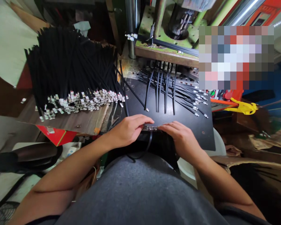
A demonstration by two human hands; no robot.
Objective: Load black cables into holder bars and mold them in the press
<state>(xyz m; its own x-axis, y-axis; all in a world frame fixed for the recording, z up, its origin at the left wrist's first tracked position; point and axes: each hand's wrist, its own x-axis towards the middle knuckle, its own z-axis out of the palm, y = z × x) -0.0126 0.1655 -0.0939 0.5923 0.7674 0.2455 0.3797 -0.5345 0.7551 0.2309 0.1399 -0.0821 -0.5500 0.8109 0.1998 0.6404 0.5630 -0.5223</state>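
At the front edge of the dark work board, a small silvery strip [150, 128] with slots or blocks along it spans the gap between my hands. My left hand [132, 129] is closed at its left end, thumb and fingers pressed together. At the other end, my right hand [179, 132] has its fingers curled over the strip; the fingertips are partly hidden. A black flat cable [150, 142] hangs from the strip towards my lap. Just beyond my hands, several black flat cables [165, 90] lie with their ends pointing at me.
A big heap of black flat cables [70, 62] with white end connectors [84, 101] covers the wooden board at left. More cables with connectors [196, 103] lie on the black board [135, 90]. Behind stands a green press [145, 28]. A yellow-handled tool [244, 107] is at right.
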